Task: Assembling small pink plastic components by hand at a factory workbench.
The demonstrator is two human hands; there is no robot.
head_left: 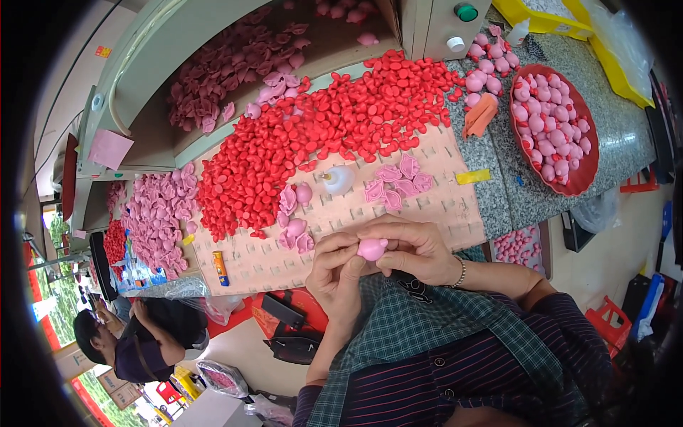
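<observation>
Between the fingertips of both hands is a small round pink plastic piece (372,248) with a little knob on it. My left hand (334,267) pinches its left side, and my right hand (420,249) grips it from the right. Just beyond my hands, several pink petal-shaped pieces (400,178) lie on the beige mat (434,206). A white squeeze bottle (337,180) with a thin tip stands among them. Left of it sit a few round pink pieces joined with petal parts (293,233). A long heap of small red pieces (284,149) spreads across the mat's far side.
A red scalloped basket (523,135) full of pink balls with red bits stands at right on the grey stone counter (619,142). Pink petal pieces (160,213) pile up at left, near an orange tube (220,268). Behind the heap is a grey machine housing (142,64). Another person (149,334) sits at lower left.
</observation>
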